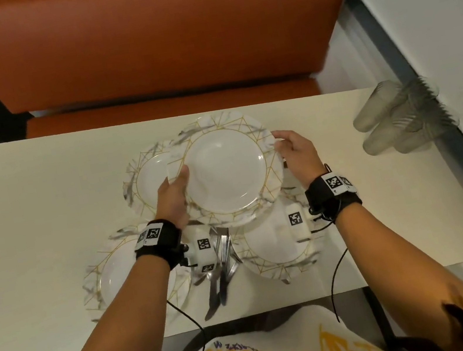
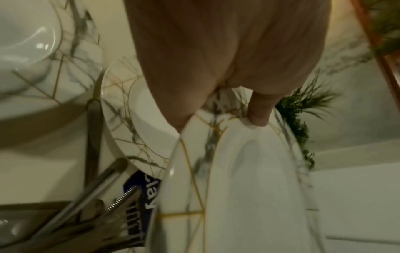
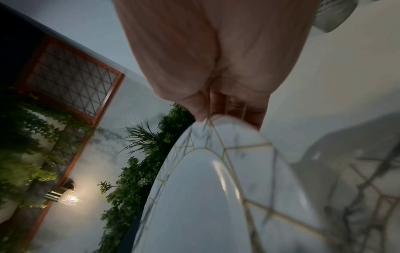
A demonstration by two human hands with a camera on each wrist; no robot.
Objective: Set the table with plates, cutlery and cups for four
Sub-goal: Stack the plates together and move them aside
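Observation:
Both hands hold one marble-patterned plate with gold lines (image 1: 226, 170) above the middle of the cream table (image 1: 44, 208). My left hand (image 1: 176, 185) grips its left rim, thumb on top, and my right hand (image 1: 290, 146) pinches its right rim. In the left wrist view the left hand (image 2: 218, 123) clasps the plate (image 2: 249, 188); in the right wrist view the right hand (image 3: 225, 116) holds the plate's edge (image 3: 194, 196). Three matching plates lie on the table: far left (image 1: 144, 178), near left (image 1: 109, 277), near right (image 1: 277, 247). A pile of cutlery (image 1: 220, 257) lies between the near plates.
Stacks of clear plastic cups (image 1: 399, 117) lie on their sides at the table's far right corner, next to the wall. An orange bench seat (image 1: 157, 43) runs along the far side. Cables hang from my wristbands over the near edge.

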